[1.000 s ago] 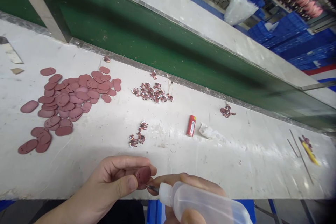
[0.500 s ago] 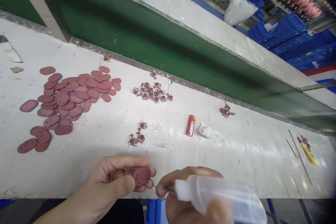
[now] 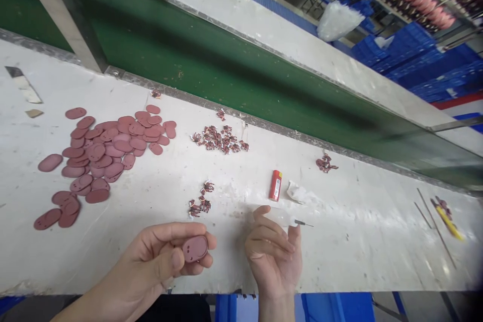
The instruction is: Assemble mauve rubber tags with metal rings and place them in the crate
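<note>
My left hand (image 3: 166, 256) pinches a dull-red oval disc (image 3: 195, 249) between thumb and fingers; small dark holes and a raised rim show on its face. My right hand (image 3: 273, 256) is turned palm up with its fingers curled in. At its fingertips is a translucent squeeze bottle (image 3: 277, 215), its thin metal needle tip (image 3: 304, 223) pointing right. The fingers partly cover the bottle, which is low over the table or touching it. Just beyond the left hand lie several tiny brown-and-white figures (image 3: 202, 201).
Many more red discs (image 3: 109, 148) are piled at left. Further small figures (image 3: 221, 139) cluster mid-table. Near the right hand lie a red lighter (image 3: 275, 185) and a crumpled white tissue (image 3: 300, 192). Thin rods (image 3: 435, 226) and a yellow tool (image 3: 447, 219) lie right. A green wall (image 3: 226, 80) borders the back.
My right hand has turned palm up and moved away from the disc, carrying the bottle farther onto the table; its needle now points right instead of left. My left hand still holds the disc, shifted slightly left.
</note>
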`<state>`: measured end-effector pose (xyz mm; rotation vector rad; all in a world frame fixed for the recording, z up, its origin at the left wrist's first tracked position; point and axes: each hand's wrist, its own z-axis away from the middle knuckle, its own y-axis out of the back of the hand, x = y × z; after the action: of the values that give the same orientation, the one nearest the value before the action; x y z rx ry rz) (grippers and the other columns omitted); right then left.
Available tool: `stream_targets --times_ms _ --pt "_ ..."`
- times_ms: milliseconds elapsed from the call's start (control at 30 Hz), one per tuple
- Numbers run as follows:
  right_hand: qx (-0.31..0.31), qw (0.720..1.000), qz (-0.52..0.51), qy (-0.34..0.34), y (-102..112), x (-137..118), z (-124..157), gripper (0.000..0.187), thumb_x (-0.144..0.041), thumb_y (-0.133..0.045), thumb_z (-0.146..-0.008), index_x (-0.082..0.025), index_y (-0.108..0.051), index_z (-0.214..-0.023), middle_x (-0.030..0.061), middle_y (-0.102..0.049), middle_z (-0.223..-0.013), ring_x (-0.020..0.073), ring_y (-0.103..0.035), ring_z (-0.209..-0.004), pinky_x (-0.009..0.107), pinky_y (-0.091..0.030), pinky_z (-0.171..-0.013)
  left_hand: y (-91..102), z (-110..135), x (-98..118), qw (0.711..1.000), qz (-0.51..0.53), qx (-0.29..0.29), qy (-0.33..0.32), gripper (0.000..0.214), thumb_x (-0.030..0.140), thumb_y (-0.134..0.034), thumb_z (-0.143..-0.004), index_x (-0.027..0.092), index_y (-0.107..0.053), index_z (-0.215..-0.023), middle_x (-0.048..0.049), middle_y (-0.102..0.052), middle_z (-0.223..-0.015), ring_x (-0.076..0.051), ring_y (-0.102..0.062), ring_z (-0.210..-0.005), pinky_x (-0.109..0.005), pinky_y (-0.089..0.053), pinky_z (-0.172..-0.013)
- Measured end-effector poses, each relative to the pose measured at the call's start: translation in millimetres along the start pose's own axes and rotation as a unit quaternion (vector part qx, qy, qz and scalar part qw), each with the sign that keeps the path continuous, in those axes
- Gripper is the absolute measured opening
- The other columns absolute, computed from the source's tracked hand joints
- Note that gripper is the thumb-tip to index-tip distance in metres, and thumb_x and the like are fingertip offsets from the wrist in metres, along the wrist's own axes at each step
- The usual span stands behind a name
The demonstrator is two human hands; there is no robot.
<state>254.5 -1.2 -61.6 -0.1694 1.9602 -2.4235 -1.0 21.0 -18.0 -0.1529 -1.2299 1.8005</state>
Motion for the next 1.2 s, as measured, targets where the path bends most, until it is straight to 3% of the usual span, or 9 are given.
stream_targets --times_ms 100,167,300,333,400,733,933,1000,1200 --pt "0.035 0.987 0.149 0.043 -20 19 12 0.053 -0.055 -0.07 -0.087 -0.016 -0.061 -0.122 -0.0093 -0.064 -0.07 0.0017 -0.063 -0.049 0.002 -0.04 -0.036 1.9 2 2 1.0 0.002 0.021 -0.003 0.027 0.037 -0.085 -0.082 0.026 -0.084 -0.106 -0.0049 -0.084 -0.11 -0.016 -0.078 -0.093 -0.017 -0.06 -0.086" --pt "0.1 0.906 0.406 0.056 -33 31 13 0.035 -0.053 -0.067 -0.092 -0.02 -0.069 -0.105 -0.0089 -0.055 -0.059 0.0048 -0.053 -0.037 0.011 -0.042 -0.032 4.8 3 4 0.999 -0.003 0.047 -0.004 0.028 0.038 -0.086 -0.08 0.026 -0.084 -0.105 -0.0051 -0.084 -0.112 -0.017 -0.078 -0.094 -0.018 -0.06 -0.087" --pt "0.07 0.506 0.854 0.1 -40 48 -8 0.015 -0.024 -0.06 -0.1 -0.023 -0.073 -0.108 0.0033 -0.07 -0.085 0.0157 -0.069 -0.069 0.027 -0.057 -0.059 12.8 8 8 0.995 -0.022 0.096 -0.015 0.027 0.037 -0.085 -0.081 0.026 -0.084 -0.105 -0.0059 -0.084 -0.112 -0.019 -0.079 -0.094 -0.018 -0.062 -0.086" --pt "0.037 0.428 0.898 0.093 -39 51 -16 0.019 -0.021 -0.058 -0.1 -0.023 -0.072 -0.112 0.0064 -0.071 -0.098 0.0171 -0.07 -0.078 0.028 -0.058 -0.064 14.8 9 9 0.994 -0.025 0.102 -0.019 0.027 0.036 -0.084 -0.082 0.025 -0.084 -0.106 -0.006 -0.084 -0.112 -0.019 -0.079 -0.094 -0.018 -0.062 -0.085" --pt "-0.01 0.353 0.933 0.072 -34 56 -29 0.024 -0.02 -0.055 -0.099 -0.023 -0.072 -0.116 0.0095 -0.068 -0.112 0.0178 -0.069 -0.082 0.03 -0.058 -0.068 18.1 11 11 0.993 -0.028 0.113 -0.028 0.025 0.035 -0.083 -0.083 0.025 -0.084 -0.106 -0.006 -0.084 -0.111 -0.019 -0.079 -0.094 -0.017 -0.061 -0.085" --pt "0.005 0.288 0.956 0.052 -35 46 -35 0.011 -0.017 -0.057 -0.094 -0.019 -0.067 -0.098 0.0077 -0.071 -0.091 0.0208 -0.067 -0.073 0.035 -0.055 -0.065 17.3 16 12 0.998 0.029 0.013 -0.048 0.026 0.03 -0.087 -0.079 0.022 -0.084 -0.103 -0.0075 -0.085 -0.105 -0.017 -0.078 -0.085 -0.018 -0.061 -0.077" --pt "0.015 0.297 0.955 0.02 -46 40 -28 0.014 -0.02 -0.06 -0.094 -0.022 -0.074 -0.094 0.0054 -0.07 -0.085 0.0191 -0.065 -0.068 0.033 -0.054 -0.06 12.2 14 14 0.998 0.032 -0.044 -0.042 0.027 0.032 -0.088 -0.079 0.024 -0.084 -0.104 -0.0067 -0.085 -0.105 -0.014 -0.078 -0.085 -0.017 -0.059 -0.079" --pt "0.036 0.353 0.934 0.037 -54 42 -23 0.013 -0.023 -0.063 -0.094 -0.024 -0.075 -0.091 0.0066 -0.072 -0.092 0.0196 -0.068 -0.075 0.03 -0.056 -0.06 11.1 14 14 0.998 0.027 -0.041 -0.04 0.027 0.033 -0.088 -0.079 0.025 -0.084 -0.104 -0.0064 -0.085 -0.105 -0.014 -0.078 -0.086 -0.017 -0.058 -0.079" --pt "0.064 0.66 0.746 0.069 -87 56 2 0.005 -0.026 -0.077 -0.089 -0.029 -0.08 -0.092 0.0033 -0.075 -0.083 0.0163 -0.072 -0.071 0.024 -0.061 -0.063 10.5 12 10 0.998 -0.03 -0.01 -0.048 0.029 0.037 -0.09 -0.076 0.029 -0.084 -0.104 -0.0042 -0.085 -0.105 -0.014 -0.077 -0.085 -0.019 -0.058 -0.08"
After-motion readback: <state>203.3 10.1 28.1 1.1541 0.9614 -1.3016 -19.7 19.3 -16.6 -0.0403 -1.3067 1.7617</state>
